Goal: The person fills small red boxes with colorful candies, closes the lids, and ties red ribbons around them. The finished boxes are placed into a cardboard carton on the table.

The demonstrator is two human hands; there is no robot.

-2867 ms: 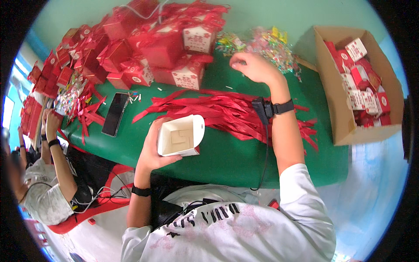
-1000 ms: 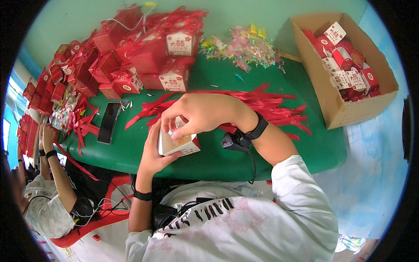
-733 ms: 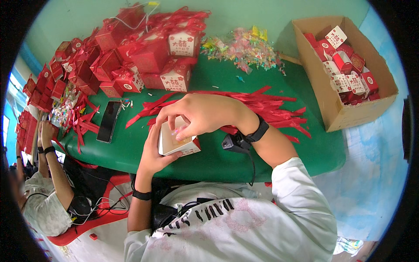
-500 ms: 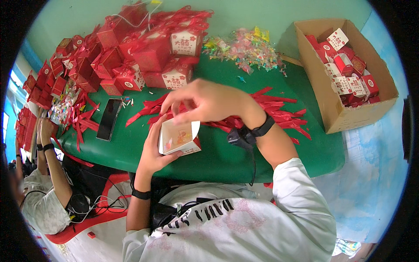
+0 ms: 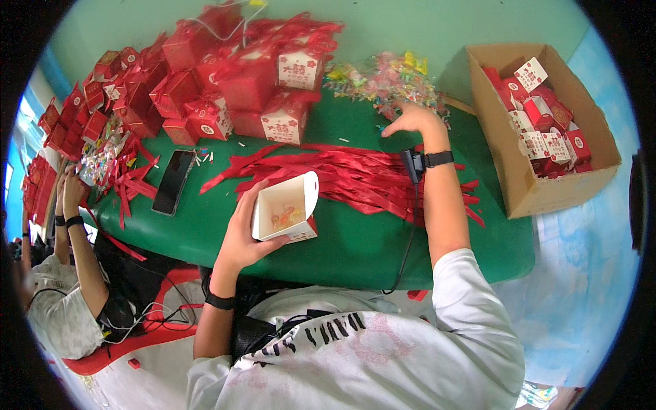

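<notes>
In my left hand (image 5: 244, 232) I hold a small paper gift box (image 5: 304, 231), white inside and red and white outside, its top open toward me. A few orange and clear wrapped pieces lie at its bottom. My right hand (image 5: 412, 120) reaches to the near edge of a pile of wrapped candies (image 5: 383, 75), its thumb and fingers apart, with nothing visible between them; some fingertips are hidden. Between the box and that pile lies a bundle of red ribbons (image 5: 321, 171) across the green table (image 5: 342, 263).
Finished red boxes with bows (image 5: 246, 85) are stacked at the back left. A cardboard carton (image 5: 547, 195) of more red and white boxes stands at the right. A phone (image 5: 173, 183) lies left of the ribbons. At far left another person's hands (image 5: 70, 195) work near more candies.
My right hand has moved from above the gift box to the candy pile, away and to the right, and its fingers have spread. My left hand still holds the box in nearly the same place.
</notes>
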